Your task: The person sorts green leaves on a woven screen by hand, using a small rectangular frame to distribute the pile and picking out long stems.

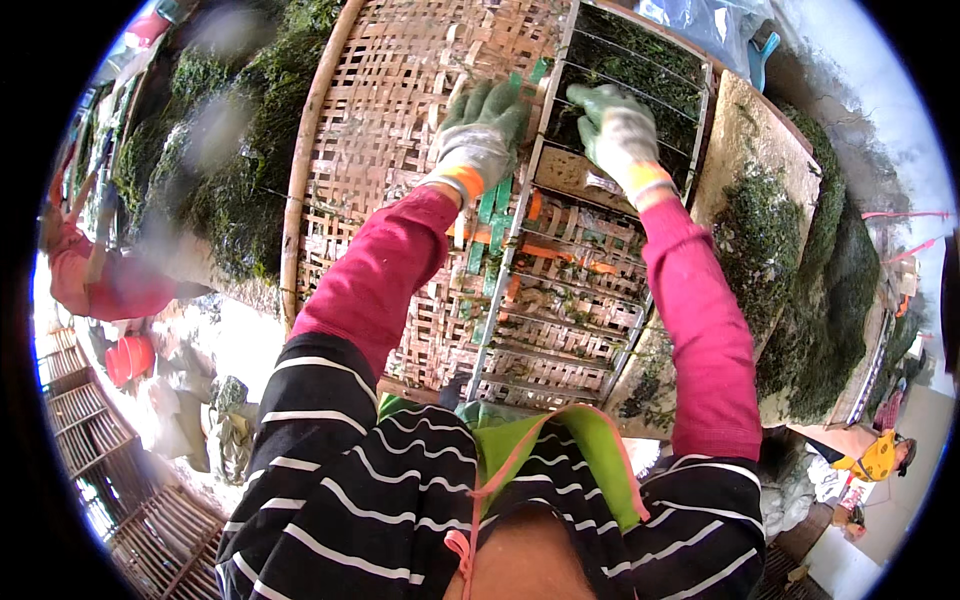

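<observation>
My left hand point(482, 131), in a green-coated grey glove, lies palm down with fingers extended on a woven bamboo-strip mat point(397, 112). Just right of it runs a narrow metal frame point(512, 247) divided by crossbars. Over the frame's upper part is my right hand point(619, 131), gloved alike, touching dark green, stringy plant matter point(637, 60) that fills the far sections. Its fingertips are partly hidden, so I cannot tell whether they grip anything. A tan board point(562, 171) lies across the frame by my right wrist. Nearer sections show bare weave with green scraps.
Heaps of plant matter lie left point(232, 150) and right point(825, 300), the right one beside a pale board point(757, 142). A wooden pole point(315, 127) edges the mat. One person point(112, 277) is at far left, another point(874, 457) at lower right. Red buckets point(129, 360) stand lower left.
</observation>
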The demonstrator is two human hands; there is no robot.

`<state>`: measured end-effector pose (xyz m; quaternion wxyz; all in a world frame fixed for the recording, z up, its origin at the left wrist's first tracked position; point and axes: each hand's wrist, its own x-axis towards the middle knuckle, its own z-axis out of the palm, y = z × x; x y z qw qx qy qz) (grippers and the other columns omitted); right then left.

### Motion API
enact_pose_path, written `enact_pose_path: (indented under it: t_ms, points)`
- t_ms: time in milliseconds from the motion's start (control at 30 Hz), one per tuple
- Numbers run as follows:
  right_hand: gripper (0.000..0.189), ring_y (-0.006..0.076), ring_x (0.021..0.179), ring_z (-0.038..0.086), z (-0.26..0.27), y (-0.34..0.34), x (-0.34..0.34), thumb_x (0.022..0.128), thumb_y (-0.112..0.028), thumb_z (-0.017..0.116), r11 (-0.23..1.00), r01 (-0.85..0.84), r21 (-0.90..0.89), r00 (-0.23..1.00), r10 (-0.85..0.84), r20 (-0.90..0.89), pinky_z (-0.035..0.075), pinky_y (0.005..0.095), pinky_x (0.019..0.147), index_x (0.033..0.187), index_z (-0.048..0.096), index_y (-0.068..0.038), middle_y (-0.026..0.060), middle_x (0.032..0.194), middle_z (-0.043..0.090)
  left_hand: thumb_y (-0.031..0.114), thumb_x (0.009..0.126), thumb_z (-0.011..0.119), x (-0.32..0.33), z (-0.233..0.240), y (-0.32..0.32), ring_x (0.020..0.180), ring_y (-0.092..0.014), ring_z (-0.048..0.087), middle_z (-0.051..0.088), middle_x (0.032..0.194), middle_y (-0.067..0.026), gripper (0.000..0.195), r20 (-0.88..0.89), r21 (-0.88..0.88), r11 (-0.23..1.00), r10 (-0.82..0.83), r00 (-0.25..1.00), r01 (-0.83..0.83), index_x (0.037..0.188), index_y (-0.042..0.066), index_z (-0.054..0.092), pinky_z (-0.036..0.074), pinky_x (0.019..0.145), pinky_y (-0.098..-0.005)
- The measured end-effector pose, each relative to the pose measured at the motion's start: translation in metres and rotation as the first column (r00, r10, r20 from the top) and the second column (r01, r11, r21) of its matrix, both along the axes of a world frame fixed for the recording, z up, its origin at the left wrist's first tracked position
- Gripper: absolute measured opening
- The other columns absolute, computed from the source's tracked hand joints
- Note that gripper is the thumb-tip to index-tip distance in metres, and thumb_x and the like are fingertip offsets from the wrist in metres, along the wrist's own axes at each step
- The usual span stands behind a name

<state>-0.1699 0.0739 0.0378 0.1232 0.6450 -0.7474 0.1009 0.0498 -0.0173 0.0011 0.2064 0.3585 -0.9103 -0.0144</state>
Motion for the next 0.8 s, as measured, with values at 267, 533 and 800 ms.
enact_pose_path:
  t_ms: [267, 533, 800]
  points:
    - [0.033, 0.0192, 0.095, 0.073, 0.012, -0.044, -0.026, 0.093, 0.005, 0.059, 0.927, 0.253, -0.275, 0.446, 0.141, 0.884, 0.059, 0.0291, 0.085, 0.115, 0.078, -0.010, 0.0088, 0.104, 0.078, 0.017, 0.094, 0.066, 0.061, 0.034, -0.049, 0.151, -0.025, 0.039, 0.042, 0.165, 0.0002, 0.039, 0.176, 0.155, 0.980, 0.097, 0.980, -0.125, 0.133, 0.020, 0.067, 0.035, 0.124, -0.0418]
    - [0.053, 0.0359, 0.122, 0.066, 0.008, -0.029, 0.046, 0.085, -0.008, 0.063, 0.877, 0.324, 0.356, 0.929, -0.366, 0.055, 0.051, 0.0395, 0.108, 0.138, 0.066, -0.016, 0.0169, 0.130, 0.070, 0.013, 0.084, 0.073, 0.219, 0.073, -0.179, 0.104, -0.033, 0.068, 0.072, 0.114, -0.0125, 0.016, -0.614, 0.026, 0.994, 0.096, 0.783, -0.101, 0.100, 0.010, 0.074, 0.054, 0.091, -0.0397]
    - [0.042, 0.0473, 0.119, 0.063, 0.023, -0.062, 0.036, 0.092, -0.035, 0.068, 0.717, 0.436, 0.544, 0.846, -0.533, 0.025, 0.052, 0.0520, 0.099, 0.129, 0.070, -0.016, 0.0258, 0.124, 0.069, 0.022, 0.092, 0.073, 0.413, -0.013, -0.186, 0.134, -0.033, 0.058, 0.058, 0.148, -0.0106, 0.042, -0.518, -0.044, 0.962, 0.210, 0.829, -0.271, 0.133, 0.019, 0.066, 0.050, 0.108, -0.0432]
